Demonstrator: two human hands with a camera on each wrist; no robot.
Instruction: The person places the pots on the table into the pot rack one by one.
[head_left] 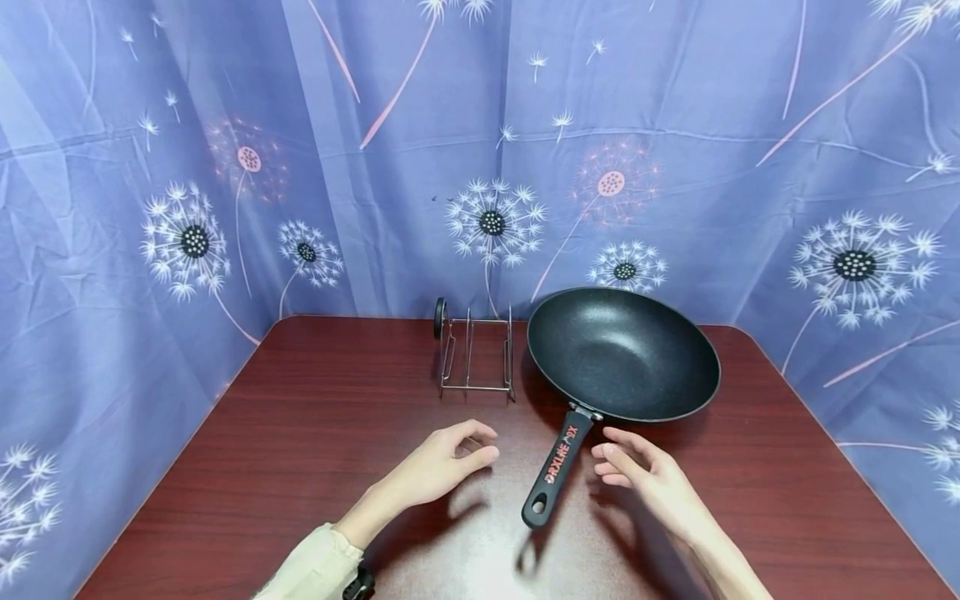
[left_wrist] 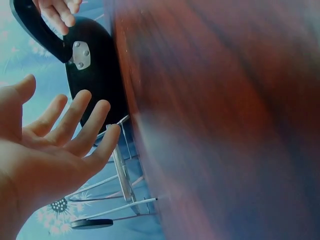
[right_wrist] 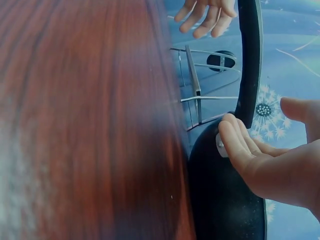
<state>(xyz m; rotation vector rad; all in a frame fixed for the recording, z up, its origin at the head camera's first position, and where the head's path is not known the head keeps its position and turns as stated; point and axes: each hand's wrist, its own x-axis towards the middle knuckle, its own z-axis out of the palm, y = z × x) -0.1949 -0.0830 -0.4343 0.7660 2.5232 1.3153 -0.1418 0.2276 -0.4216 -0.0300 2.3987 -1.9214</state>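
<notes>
A black frying pan (head_left: 622, 354) sits on the right half of the table, its black handle (head_left: 557, 471) with red lettering pointing toward the front. My right hand (head_left: 660, 483) hovers just right of the handle, fingers relaxed and holding nothing. On the other side, my left hand (head_left: 438, 462) hangs over the table with loosely bent fingers and an empty palm, which the left wrist view shows spread. Behind the left hand stands a metal wire rack (head_left: 476, 354) with a black round piece (head_left: 440, 318) at its left side.
The dark red wooden table (head_left: 322, 417) ends at the back against a blue curtain (head_left: 405, 208) printed with dandelions. More of this curtain hangs along the left and right sides. A dark wristband (head_left: 360, 582) shows at the left cuff.
</notes>
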